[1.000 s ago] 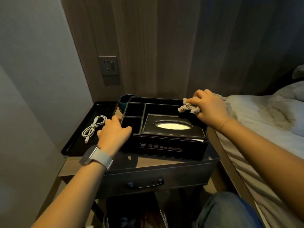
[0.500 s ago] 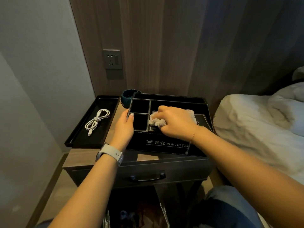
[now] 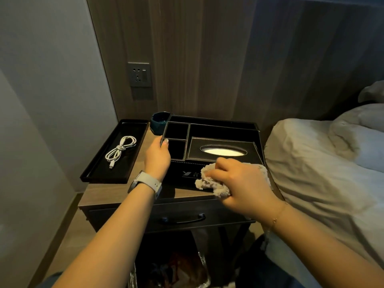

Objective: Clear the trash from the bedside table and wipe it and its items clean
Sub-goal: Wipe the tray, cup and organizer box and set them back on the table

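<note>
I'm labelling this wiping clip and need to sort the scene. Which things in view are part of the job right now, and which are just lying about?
In the job:
- right hand gripping the cloth
- black organiser box, its front face under the cloth
- left hand steadying its left edge
- bedside table

Lying about:
- white cable in the black tray
- teal cup
- wall socket
- bed

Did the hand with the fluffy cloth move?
Yes. The right hand with the cloth slid from the organizer's back edge, over the top, down to its front face.
</note>
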{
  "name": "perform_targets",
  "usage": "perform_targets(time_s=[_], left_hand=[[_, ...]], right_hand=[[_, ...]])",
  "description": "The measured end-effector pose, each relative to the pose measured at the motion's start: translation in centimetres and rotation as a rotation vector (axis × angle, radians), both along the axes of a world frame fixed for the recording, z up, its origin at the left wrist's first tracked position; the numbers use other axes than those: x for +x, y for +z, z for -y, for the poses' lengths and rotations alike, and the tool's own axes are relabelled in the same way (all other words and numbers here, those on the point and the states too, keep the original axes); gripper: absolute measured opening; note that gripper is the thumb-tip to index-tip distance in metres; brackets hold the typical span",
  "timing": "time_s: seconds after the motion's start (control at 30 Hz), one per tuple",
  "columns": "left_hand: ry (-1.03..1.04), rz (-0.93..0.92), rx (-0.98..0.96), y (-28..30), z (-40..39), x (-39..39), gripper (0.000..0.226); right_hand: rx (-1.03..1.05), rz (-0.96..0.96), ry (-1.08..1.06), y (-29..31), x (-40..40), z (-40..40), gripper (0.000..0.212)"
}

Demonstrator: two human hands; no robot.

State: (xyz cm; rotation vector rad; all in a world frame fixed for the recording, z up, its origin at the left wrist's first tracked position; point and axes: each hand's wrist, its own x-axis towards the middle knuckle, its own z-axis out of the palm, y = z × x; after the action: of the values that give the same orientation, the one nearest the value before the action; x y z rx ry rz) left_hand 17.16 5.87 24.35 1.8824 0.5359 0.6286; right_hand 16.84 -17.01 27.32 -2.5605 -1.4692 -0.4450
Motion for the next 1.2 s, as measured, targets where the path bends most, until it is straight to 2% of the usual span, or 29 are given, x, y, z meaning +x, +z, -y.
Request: perform_targets(time_s=[0.1, 0.27, 0.4, 0.47, 0.6, 0.7, 0.77, 0.83, 0.9, 0.93, 1.07, 1.2], left_hand=[[0.039, -0.007, -0.037, 0.3, 0.5, 1.5, 0.029], [-0.021, -0.028, -0.168, 0.0, 0.0, 4.7, 0.032], [-0.139, -0.043, -0.271, 0.0, -0.8, 4.1, 0.042], [-0.203, -0.052, -0.304, -0.2, -1.3, 3.1, 0.047], [-0.262, 0.013, -0.327, -0.2, -1.1, 0.9, 0.041], [-0.24, 0.047, -0.328, -0.9, -0.4, 0.5, 0.045], [-0.209, 0.065, -0.312, -1.4, 0.3, 0.3, 0.044], [-0.197, 0.074, -0.31, -1.9, 0.7, 0.1, 0.044], [-0.192, 0.082, -0.309, -2.3, 0.6, -0.1, 0.043], [-0.192, 0.092, -0.304, -2.4, 0.4, -0.1, 0.043], [-0.222, 0.123, -0.289, -2.1, 0.5, 1.0, 0.037], [-0.286, 0.049, -0.309, -1.8, 0.1, 3.9, 0.041]], right_hand=[[0.044, -0.042, -0.037, -1.3, 0.9, 0.9, 0.039], [0.0, -0.023, 0.085, -3.2, 2.7, -2.3, 0.037], [-0.223, -0.118, 0.112, -4.5, 4.7, -5.3, 0.058], [-0.214, -0.136, 0.125, -4.4, 5.1, -5.0, 0.062], [0.041, -0.043, 0.097, -1.2, 5.0, -1.9, 0.07], [0.419, -0.071, 0.021, 0.3, 5.6, 0.7, 0.055], [0.705, -0.166, -0.163, -0.4, 7.1, 2.3, 0.042], [0.908, -0.466, -0.392, -1.9, 8.6, 3.4, 0.052], [1.005, -0.877, -0.423, -3.6, 9.6, 3.6, 0.067], [1.023, -0.982, -0.374, -4.4, 10.0, 3.5, 0.066], [1.1, -0.967, -0.266, -6.2, 11.9, 2.9, 0.048], [1.2, -0.995, -0.291, -6.2, 15.1, 2.8, 0.057]])
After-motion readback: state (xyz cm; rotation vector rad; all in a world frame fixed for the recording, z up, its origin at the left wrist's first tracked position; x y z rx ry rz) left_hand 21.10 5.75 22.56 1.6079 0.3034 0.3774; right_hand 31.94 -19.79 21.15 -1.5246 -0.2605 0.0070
